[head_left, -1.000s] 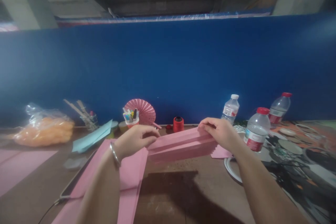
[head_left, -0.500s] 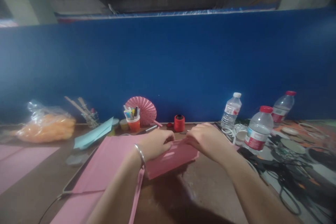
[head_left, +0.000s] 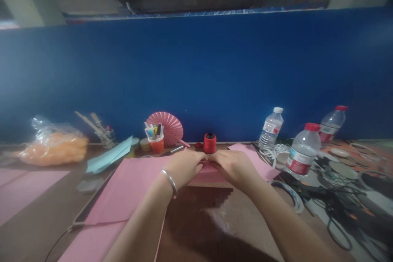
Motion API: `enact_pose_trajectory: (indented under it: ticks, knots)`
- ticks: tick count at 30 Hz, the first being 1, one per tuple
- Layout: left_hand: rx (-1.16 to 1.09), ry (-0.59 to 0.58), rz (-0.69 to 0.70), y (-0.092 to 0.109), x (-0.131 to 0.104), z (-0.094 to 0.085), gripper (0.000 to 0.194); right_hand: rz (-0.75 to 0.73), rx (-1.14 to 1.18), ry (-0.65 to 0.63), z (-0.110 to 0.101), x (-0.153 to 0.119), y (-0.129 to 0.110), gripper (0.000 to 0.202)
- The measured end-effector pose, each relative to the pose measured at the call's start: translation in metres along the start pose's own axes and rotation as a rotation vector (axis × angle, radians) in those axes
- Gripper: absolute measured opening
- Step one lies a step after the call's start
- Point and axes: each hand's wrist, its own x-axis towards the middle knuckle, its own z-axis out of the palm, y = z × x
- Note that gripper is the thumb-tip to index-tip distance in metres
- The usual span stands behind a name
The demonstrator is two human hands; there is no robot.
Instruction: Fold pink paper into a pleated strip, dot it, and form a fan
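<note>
My left hand (head_left: 186,166) and my right hand (head_left: 231,168) meet near the middle of the table, fingertips close together. Both have bent fingers pinching the upper edge of a folded pink paper (head_left: 210,177), which shows below and between them. The fingers hide much of that edge. A flat pink sheet (head_left: 125,190) lies on the left under my left forearm, which wears a silver bangle. More pink paper (head_left: 253,159) shows beyond my right hand. Just behind the hands stands a spool of red thread (head_left: 210,144).
A cup of pens (head_left: 156,143) and a pink folded-paper fan (head_left: 172,127) stand at the back by the blue partition (head_left: 196,69). Light blue paper (head_left: 110,156) and a bag of orange items (head_left: 58,147) lie left. Water bottles (head_left: 303,151), a tape roll (head_left: 288,196) and cables (head_left: 334,208) crowd the right.
The pink paper has been tilted and turned away from me, so less of its face shows. Pink paper has come into view beyond my right hand. My hands have drawn closer together.
</note>
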Motion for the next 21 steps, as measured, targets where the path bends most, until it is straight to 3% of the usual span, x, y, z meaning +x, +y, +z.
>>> enact_pose_trajectory:
  ticks: [10, 16, 21]
  knots:
    - [0.001, -0.008, 0.002, -0.003, -0.003, -0.001, 0.022, -0.153, -0.017, 0.111, 0.004, -0.001, 0.006, 0.021]
    - [0.080, -0.046, -0.072, -0.003, -0.006, -0.006, 0.022, -0.022, 0.004, 0.058, 0.003, -0.002, 0.013, 0.016]
    - [0.113, -0.073, -0.131, -0.001, -0.009, -0.006, 0.023, -0.067, 0.065, -0.004, -0.002, -0.002, 0.014, 0.017]
